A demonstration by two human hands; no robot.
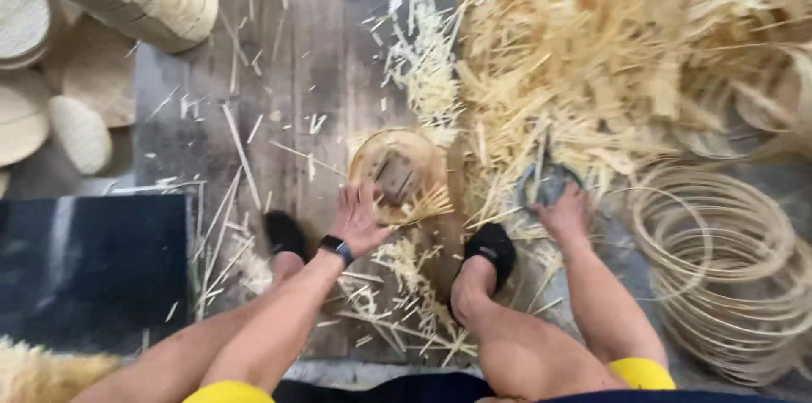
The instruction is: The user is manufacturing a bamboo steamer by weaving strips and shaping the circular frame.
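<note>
Currently, frame centre: left hand (pixel 359 221), fingers spread flat, steadies small woven basket (pixel 397 175) on floor (pixel 279 73); right hand (pixel 565 215) closes on scissors (pixel 545 186) centre-right. Trimming step; stray strips likely need snipping flush.

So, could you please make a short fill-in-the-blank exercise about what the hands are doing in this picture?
1. The left hand presses on a round woven ____ piece.
2. On the left wrist sits a black ____.
3. The right hand reaches for the ____ lying among the bamboo scraps.
4. Stacked bamboo ____ lie beside the right arm.

Missing words: bamboo; watch; scissors; hoops
</note>
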